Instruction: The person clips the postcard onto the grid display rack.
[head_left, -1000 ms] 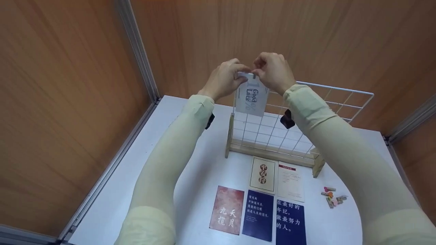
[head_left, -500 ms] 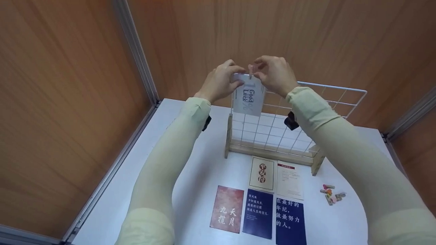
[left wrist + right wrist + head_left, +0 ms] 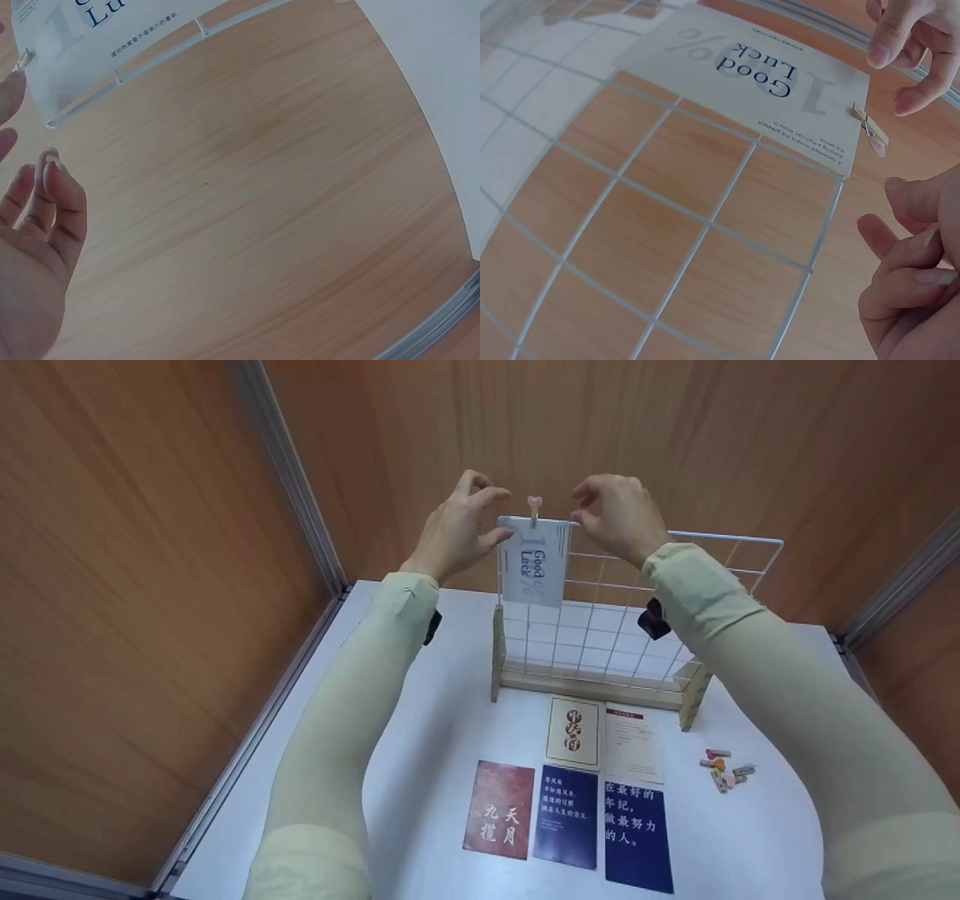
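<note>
A white "Good Luck" card (image 3: pixel 534 566) hangs at the top left of a white wire grid rack (image 3: pixel 600 607). A small wooden clothespin with a pink heart (image 3: pixel 534 508) stands upright on the top bar, clamping the card's upper edge. My left hand (image 3: pixel 459 526) is beside the card's upper left corner, thumb and fingers spread apart, holding nothing; whether the thumb touches the card I cannot tell. To the right of the clothespin, my right hand (image 3: pixel 619 517) is raised with loosely curled fingers, apart from the clothespin. The right wrist view shows the clothespin (image 3: pixel 870 129) between both hands.
Before the rack's wooden base (image 3: pixel 592 685) lie a cream card (image 3: pixel 573 733), a white text card (image 3: pixel 634 744), a red card (image 3: pixel 500 810) and two blue cards, left (image 3: pixel 566 817) and right (image 3: pixel 637 838). Several clothespins (image 3: pixel 724 770) are heaped at the right. Wood-grain panels surround the white table.
Both hands have let go and drawn apart, the left one moving left. The clothespin, earlier hidden by the fingers, now shows fully on the card's top edge.
</note>
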Motion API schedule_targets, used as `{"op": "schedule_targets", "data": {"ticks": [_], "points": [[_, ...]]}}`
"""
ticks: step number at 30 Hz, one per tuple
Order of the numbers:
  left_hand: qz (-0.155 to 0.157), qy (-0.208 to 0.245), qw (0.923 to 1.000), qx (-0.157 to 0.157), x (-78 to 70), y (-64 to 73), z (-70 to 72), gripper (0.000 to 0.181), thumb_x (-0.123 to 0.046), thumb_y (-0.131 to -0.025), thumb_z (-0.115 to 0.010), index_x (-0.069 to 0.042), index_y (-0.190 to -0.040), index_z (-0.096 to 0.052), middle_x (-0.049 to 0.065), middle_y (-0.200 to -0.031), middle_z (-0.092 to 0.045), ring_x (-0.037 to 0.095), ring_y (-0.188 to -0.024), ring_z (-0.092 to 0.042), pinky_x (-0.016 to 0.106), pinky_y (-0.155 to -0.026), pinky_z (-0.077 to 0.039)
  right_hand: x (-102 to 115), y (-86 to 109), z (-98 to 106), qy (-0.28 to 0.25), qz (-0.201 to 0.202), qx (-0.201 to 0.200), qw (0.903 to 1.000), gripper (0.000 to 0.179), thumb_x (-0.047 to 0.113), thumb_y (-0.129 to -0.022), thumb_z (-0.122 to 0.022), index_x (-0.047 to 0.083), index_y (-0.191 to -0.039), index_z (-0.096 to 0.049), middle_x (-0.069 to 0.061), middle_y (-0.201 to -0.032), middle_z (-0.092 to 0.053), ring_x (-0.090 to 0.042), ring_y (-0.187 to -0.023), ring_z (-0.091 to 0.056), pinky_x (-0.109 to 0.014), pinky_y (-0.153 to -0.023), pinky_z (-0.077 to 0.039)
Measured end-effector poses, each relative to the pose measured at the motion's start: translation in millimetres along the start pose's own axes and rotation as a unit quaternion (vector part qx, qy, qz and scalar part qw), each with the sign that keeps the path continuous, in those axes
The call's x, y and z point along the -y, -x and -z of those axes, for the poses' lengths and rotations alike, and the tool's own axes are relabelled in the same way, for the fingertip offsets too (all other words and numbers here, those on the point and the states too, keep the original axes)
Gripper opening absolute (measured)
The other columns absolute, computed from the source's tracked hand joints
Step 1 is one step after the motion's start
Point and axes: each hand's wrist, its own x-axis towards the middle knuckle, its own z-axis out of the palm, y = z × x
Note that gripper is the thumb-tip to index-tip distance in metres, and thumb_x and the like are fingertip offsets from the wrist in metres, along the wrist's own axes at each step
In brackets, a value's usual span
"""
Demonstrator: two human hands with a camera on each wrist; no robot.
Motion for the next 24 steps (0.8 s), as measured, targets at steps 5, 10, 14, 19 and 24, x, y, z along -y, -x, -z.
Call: {"op": "schedule_targets", "data": {"ticks": [5,10,14,19,24], "points": [[-0.013,0.009,0.9991,-0.040,4.2,7.1,8.0,0.045,-0.031,-0.093,-0.070,-0.017,-0.135,-0.060,0.003,-0.134,-0.046,0.013,-0.090,-0.056,0.017,-0.082,-0.049,-3.6,6.8,-0.1,-0.009,0.009,0.002,0.9999,0.024,0.008,-0.097,-0.061,-0.001,-0.119,-0.066,-0.015,-0.115,-0.066,-0.031,-0.114,-0.056,-0.045,-0.099,-0.044],[-0.047,0.003,0.9963,-0.072,-0.7,3.0,19.6,0.040,-0.029,-0.095,-0.068,-0.011,-0.131,-0.062,0.006,-0.131,-0.049,0.012,-0.084,-0.053,0.020,-0.075,-0.049,-4.1,10.4,10.8,-0.016,0.004,-0.005,0.9999,0.024,0.007,-0.098,-0.058,-0.001,-0.120,-0.065,-0.016,-0.114,-0.066,-0.029,-0.110,-0.056,-0.044,-0.095,-0.046],[-0.055,-0.005,0.9953,-0.080,-6.5,0.9,27.1,0.037,-0.028,-0.096,-0.067,-0.011,-0.128,-0.064,0.004,-0.127,-0.052,0.011,-0.080,-0.052,0.019,-0.074,-0.047,-4.3,11.9,17.3,-0.017,0.023,-0.016,0.9995,0.022,0.007,-0.098,-0.058,-0.003,-0.116,-0.066,-0.017,-0.111,-0.067,-0.030,-0.108,-0.058,-0.043,-0.096,-0.045],[-0.074,0.017,0.9950,-0.065,-12.9,6.3,24.8,0.042,-0.028,-0.093,-0.070,-0.010,-0.130,-0.063,0.005,-0.123,-0.053,0.010,-0.079,-0.052,0.019,-0.073,-0.048,-5.9,19.0,20.0,-0.014,0.035,-0.027,0.9989,0.020,0.006,-0.096,-0.058,-0.005,-0.110,-0.068,-0.017,-0.106,-0.069,-0.031,-0.109,-0.060,-0.045,-0.099,-0.043],[-0.083,0.036,0.9948,-0.046,-19.6,13.3,20.2,0.051,-0.027,-0.089,-0.076,-0.008,-0.133,-0.059,0.007,-0.123,-0.052,0.015,-0.082,-0.052,0.020,-0.072,-0.047,-3.0,27.1,20.7,-0.014,0.033,-0.030,0.9989,0.020,0.008,-0.097,-0.058,-0.003,-0.108,-0.070,-0.015,-0.103,-0.070,-0.027,-0.108,-0.059,-0.041,-0.102,-0.039]]}}
